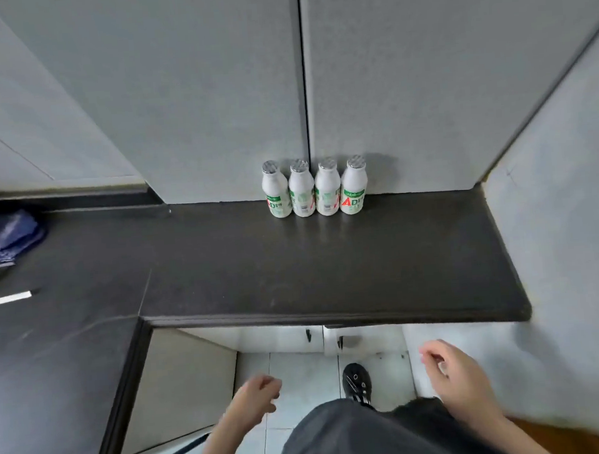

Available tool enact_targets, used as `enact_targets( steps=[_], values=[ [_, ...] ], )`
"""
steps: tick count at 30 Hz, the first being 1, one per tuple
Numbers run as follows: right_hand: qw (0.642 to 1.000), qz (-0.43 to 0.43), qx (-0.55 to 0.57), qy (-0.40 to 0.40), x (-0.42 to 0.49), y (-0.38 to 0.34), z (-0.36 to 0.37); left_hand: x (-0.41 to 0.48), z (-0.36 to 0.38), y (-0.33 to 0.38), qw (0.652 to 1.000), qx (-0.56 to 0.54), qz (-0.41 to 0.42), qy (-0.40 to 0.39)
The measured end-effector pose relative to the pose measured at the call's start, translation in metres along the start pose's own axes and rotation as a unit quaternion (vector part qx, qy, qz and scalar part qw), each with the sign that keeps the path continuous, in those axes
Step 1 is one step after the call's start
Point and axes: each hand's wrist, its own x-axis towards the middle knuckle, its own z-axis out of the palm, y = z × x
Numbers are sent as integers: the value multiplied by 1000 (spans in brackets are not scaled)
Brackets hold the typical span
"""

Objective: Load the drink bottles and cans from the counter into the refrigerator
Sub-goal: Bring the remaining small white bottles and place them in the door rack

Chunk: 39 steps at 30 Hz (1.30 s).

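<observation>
From my remote seat, the biggest things on my feed are the two tall pale grey flat panels point(175, 93) that fill the upper half, with a dark vertical seam between them. Below them runs the dark brown-black L-shaped stone counter point(294, 269), its long arm going off to my left and its front edge crossing the lower third of the view. Under that edge I see the white tiled floor point(301, 372) and the white lower cabinet doors point(277, 338) with small dark handles. The person's dark grey trousers point(359, 439) take up the bottom centre. At the far left a crumpled blue bag point(8, 236) lies on the counter. The left hand point(258, 394) and the right hand point(446, 365) both hang in front of the counter's front edge, fingers loosely curled and holding nothing, well apart from the drinks. The four small white plastic bottles point(276, 189) point(301, 189) point(327, 187) point(353, 185) with silver foil caps and green-and-red labels stand upright in a tight row, side by side and touching, at the back of the counter against the grey panels, straddling the seam. A black shoe point(356, 380) rests on the tiles between the hands, and a thin white strip point(5, 298) lies on the counter at the left edge.
</observation>
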Motion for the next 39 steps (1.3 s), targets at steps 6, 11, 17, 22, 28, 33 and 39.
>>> enact_targets(
  steps=[6,11,17,22,28,33,39],
  values=[
    [987,-121,55,88,108,-68,-34,19,-28,99,973,2,130,192],
    [978,-162,85,101,172,-118,-41,22,-40,145,930,-40,227,288],
    [973,-170,76,135,220,-161,-40,42,-77,205,889,-26,312,334],
    [972,-191,35,133,229,-183,-37,66,-98,250,862,21,369,346],
    [974,-160,9,158,232,-191,-29,91,-102,265,862,8,392,321],
    [969,-162,-19,185,232,-184,-25,102,-106,261,853,0,424,304],
    [971,-155,16,180,218,-175,-13,106,-111,244,845,-35,439,302]
  ],
)
